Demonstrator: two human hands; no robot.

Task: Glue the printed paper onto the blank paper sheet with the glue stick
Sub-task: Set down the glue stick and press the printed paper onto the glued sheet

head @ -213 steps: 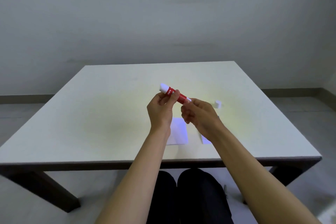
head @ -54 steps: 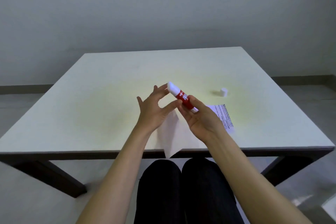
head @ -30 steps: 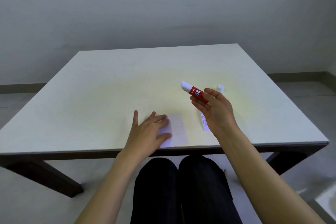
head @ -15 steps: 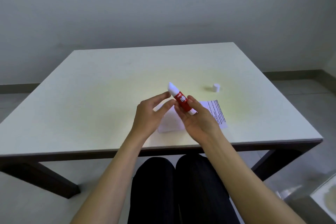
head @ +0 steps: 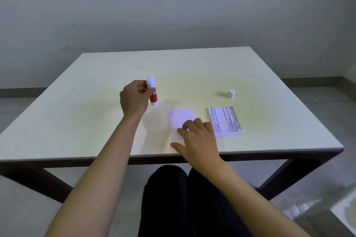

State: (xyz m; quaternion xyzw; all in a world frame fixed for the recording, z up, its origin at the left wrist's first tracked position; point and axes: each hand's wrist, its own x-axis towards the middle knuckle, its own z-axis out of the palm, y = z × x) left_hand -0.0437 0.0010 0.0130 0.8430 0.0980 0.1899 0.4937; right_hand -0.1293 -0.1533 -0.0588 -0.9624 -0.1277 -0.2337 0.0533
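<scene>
My left hand holds the red glue stick upright just above the table, white glue end up, left of the papers. The blank paper sheet lies flat near the front edge. My right hand rests on its near part, fingers spread, pressing it down. The printed paper lies flat just right of the blank sheet, text side up, touched by neither hand.
The glue stick's white cap stands on the white table behind the printed paper. The table's front edge runs just below my right hand. My dark-trousered legs show under the table.
The glue stick passed from my right hand to my left, which carried it out to the left. My right hand came down onto the blank sheet. The printed paper now lies fully uncovered.
</scene>
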